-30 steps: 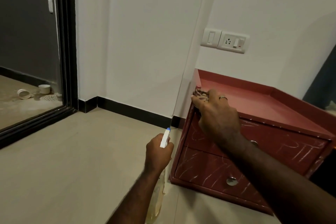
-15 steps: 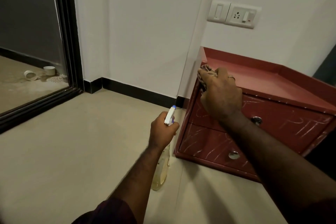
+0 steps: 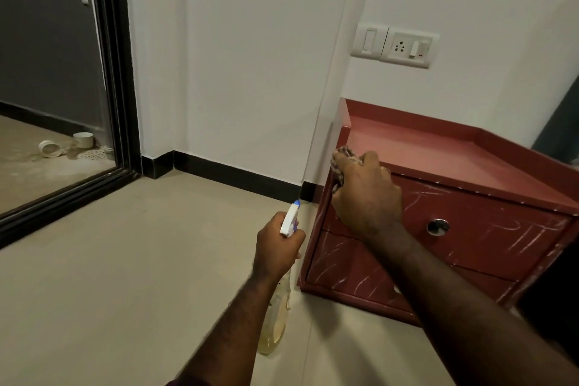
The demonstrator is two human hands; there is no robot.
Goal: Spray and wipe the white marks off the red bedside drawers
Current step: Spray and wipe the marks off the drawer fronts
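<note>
The right hand [image 3: 365,194] bunches a patterned cloth [image 3: 343,156] against the top-left corner of the red bedside drawers [image 3: 470,238], likely rubbing its white marks [image 3: 529,236], while the left hand [image 3: 275,247] grips a spray bottle [image 3: 283,301] by the floor, kept ready
</note>
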